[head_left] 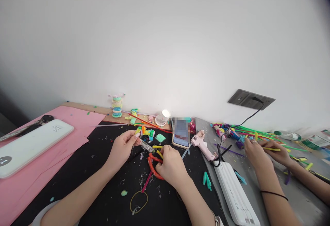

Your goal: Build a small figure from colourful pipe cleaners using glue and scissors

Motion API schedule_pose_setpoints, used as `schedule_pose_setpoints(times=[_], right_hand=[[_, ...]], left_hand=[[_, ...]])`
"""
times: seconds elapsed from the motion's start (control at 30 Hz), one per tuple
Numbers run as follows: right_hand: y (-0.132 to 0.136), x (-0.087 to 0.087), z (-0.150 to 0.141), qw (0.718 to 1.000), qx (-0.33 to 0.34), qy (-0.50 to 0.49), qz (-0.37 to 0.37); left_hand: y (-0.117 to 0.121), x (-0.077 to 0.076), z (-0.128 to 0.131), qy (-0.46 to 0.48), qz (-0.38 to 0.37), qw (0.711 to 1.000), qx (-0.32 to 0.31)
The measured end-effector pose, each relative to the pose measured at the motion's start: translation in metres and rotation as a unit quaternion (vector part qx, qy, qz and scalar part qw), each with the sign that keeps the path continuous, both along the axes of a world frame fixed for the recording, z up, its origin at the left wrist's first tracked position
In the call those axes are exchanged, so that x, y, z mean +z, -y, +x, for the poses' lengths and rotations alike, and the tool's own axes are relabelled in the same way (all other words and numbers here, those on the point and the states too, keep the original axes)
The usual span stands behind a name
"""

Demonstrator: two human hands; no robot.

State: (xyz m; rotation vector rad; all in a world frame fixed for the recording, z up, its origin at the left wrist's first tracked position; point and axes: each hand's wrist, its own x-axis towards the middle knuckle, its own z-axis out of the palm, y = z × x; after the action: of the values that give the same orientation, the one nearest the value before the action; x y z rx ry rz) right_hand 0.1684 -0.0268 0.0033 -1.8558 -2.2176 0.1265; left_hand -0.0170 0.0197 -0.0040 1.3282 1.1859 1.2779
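One pair of metal pliers with red-orange handles [151,167] sits over the black surface [110,203], clamped in the curled grip of the right hand [172,166], knuckles up, forearm slanting from lower right. Near the pliers' tip, the left hand [123,147] pinches a multicoloured fuzzy-stem cluster [149,133], wrist raised.

Our left forearm [90,181] slants in from lower left; we note the left hand [125,144] pinching, thumb against fingers. Our right forearm [197,198] enters from lower right, the right hand [172,166] curled, back upward, apart from the left.
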Motion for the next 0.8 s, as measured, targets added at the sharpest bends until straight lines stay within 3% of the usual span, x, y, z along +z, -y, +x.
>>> schedule_pose_setpoints(times=[0.3,0.5,0.8], right_hand=[[0.004,0.008,0.023,0.986,-0.035,-0.164,0.000],[0.003,0.011,0.029,0.982,-0.075,-0.174,0.012],[0.012,0.017,0.022,0.980,-0.007,-0.196,-0.023]], left_hand=[[-0.003,-0.001,-0.003,-0.042,0.016,0.999,-0.004],[0.000,0.005,-0.001,-0.080,0.032,0.996,-0.031],[0.002,0.000,0.001,-0.050,0.019,0.997,-0.053]])
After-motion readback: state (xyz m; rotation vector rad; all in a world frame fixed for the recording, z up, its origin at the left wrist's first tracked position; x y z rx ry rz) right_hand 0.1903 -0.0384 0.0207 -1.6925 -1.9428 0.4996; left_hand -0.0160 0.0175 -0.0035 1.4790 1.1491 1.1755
